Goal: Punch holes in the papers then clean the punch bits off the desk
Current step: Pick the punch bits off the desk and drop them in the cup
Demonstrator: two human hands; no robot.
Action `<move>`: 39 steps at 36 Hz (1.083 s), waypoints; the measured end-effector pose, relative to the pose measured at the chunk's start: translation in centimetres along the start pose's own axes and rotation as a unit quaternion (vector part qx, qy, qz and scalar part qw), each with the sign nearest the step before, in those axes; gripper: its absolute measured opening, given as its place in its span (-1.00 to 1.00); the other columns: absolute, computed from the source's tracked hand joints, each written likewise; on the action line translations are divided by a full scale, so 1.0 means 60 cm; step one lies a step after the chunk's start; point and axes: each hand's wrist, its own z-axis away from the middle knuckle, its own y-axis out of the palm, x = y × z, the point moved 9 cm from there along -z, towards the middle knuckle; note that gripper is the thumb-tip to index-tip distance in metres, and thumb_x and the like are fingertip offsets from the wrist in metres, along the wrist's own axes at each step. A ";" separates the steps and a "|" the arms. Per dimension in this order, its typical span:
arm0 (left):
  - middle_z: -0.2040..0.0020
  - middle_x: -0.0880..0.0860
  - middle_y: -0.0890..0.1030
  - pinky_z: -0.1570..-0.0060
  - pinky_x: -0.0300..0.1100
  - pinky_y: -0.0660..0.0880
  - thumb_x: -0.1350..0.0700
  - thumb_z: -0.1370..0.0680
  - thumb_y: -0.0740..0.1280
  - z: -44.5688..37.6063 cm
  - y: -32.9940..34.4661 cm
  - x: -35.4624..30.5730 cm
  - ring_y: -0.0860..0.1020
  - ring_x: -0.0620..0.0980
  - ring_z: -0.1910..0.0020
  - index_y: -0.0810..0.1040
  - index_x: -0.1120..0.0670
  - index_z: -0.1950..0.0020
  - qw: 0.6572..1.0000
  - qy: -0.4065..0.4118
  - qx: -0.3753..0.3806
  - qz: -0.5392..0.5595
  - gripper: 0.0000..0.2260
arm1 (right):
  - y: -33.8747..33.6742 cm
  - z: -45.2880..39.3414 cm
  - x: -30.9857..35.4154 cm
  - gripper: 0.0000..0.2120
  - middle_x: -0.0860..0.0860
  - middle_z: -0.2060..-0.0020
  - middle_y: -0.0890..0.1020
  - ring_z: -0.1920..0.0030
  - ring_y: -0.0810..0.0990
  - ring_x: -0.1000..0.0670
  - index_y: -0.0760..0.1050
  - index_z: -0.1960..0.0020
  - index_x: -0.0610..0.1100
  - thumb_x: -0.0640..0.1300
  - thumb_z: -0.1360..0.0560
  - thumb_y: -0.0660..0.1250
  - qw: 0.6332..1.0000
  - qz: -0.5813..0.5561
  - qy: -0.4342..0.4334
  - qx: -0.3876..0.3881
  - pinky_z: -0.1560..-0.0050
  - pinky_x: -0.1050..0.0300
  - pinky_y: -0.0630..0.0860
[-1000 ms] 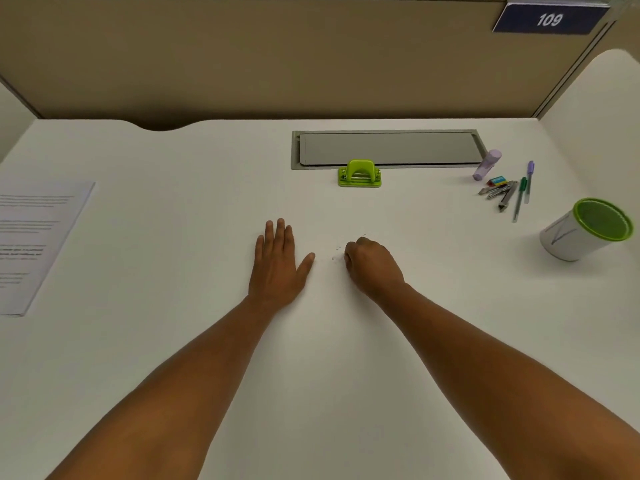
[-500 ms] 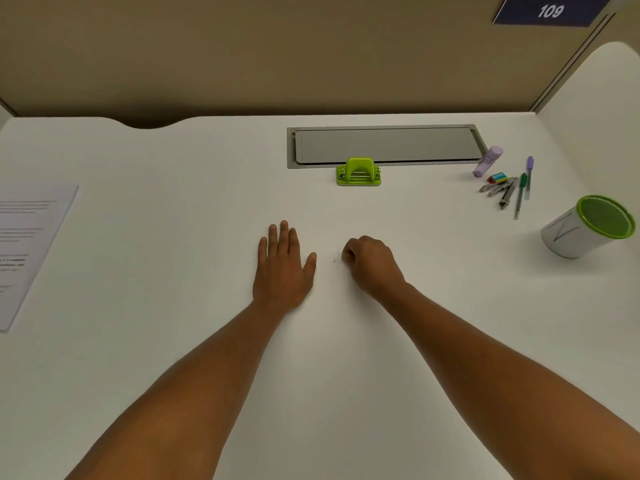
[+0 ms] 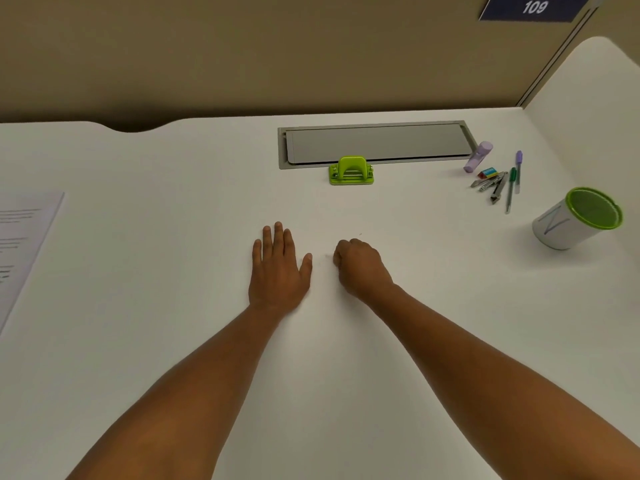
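My left hand (image 3: 278, 268) lies flat on the white desk (image 3: 173, 271), palm down, fingers spread a little. Just to its right my right hand (image 3: 360, 268) rests on the desk with its fingers curled under; what they hold is hidden. A few tiny punch bits (image 3: 327, 256) lie on the desk between the two hands. The green hole punch (image 3: 351, 170) stands farther back, in front of the grey cable hatch. The printed papers (image 3: 24, 244) lie at the left edge, partly cut off.
A grey cable hatch (image 3: 375, 142) is set into the desk's far side. Back right lie a purple glue stick (image 3: 478, 156), pens (image 3: 512, 183), clips and a small eraser. A white cup with a green rim (image 3: 576, 220) stands at the right. Tan partition walls enclose the desk.
Both hands stay nearly still; the right hand's curled fingers have shifted slightly. The view has drifted right, so the papers sit nearer the left edge.
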 end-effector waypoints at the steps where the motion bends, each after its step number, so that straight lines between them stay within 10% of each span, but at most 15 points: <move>1: -0.61 0.15 0.00 -0.55 0.08 -0.07 -0.22 -0.60 -0.18 0.000 0.000 0.000 -0.07 0.14 -0.60 0.06 0.19 -0.59 1.000 0.000 0.000 0.001 -0.31 | -0.002 -0.002 -0.015 -0.88 -0.08 0.16 0.58 0.16 0.54 -0.10 0.52 0.07 -0.22 -0.29 -0.51 0.20 0.998 -0.049 0.038 0.008 0.18 0.08 0.46; 7: -0.61 0.16 0.06 -0.55 0.09 -0.04 -0.21 -0.60 -0.16 0.001 -0.005 0.004 -0.02 0.15 -0.59 0.11 0.20 -0.58 1.000 -0.001 -0.012 0.003 -0.32 | -0.010 0.022 -0.079 -0.70 0.03 0.51 0.40 0.43 0.32 0.00 0.38 0.44 -0.16 -0.35 -0.44 0.25 0.859 -0.462 0.215 0.044 0.42 0.24 0.25; 17: -0.59 0.17 0.11 -0.54 0.10 0.01 -0.20 -0.61 -0.09 0.007 -0.001 0.011 0.03 0.16 -0.58 0.17 0.23 -0.56 1.000 0.003 -0.021 0.000 -0.34 | -0.040 0.052 -0.149 -0.91 -0.05 0.30 0.54 0.31 0.51 0.07 0.56 0.09 -0.24 -0.28 -0.58 0.30 0.647 -0.695 0.313 0.027 0.30 0.25 0.52; 39: -0.55 0.23 0.21 -0.51 0.14 0.07 -0.19 -0.60 -0.06 -0.005 -0.002 -0.003 0.13 0.21 -0.55 0.26 0.27 -0.51 0.999 0.019 -0.047 -0.013 -0.33 | -0.368 0.125 -0.549 -0.82 -0.07 0.30 0.50 0.36 0.49 0.09 0.49 0.28 -0.14 -0.28 -0.48 0.39 0.715 -0.502 0.395 -0.284 0.33 0.28 0.51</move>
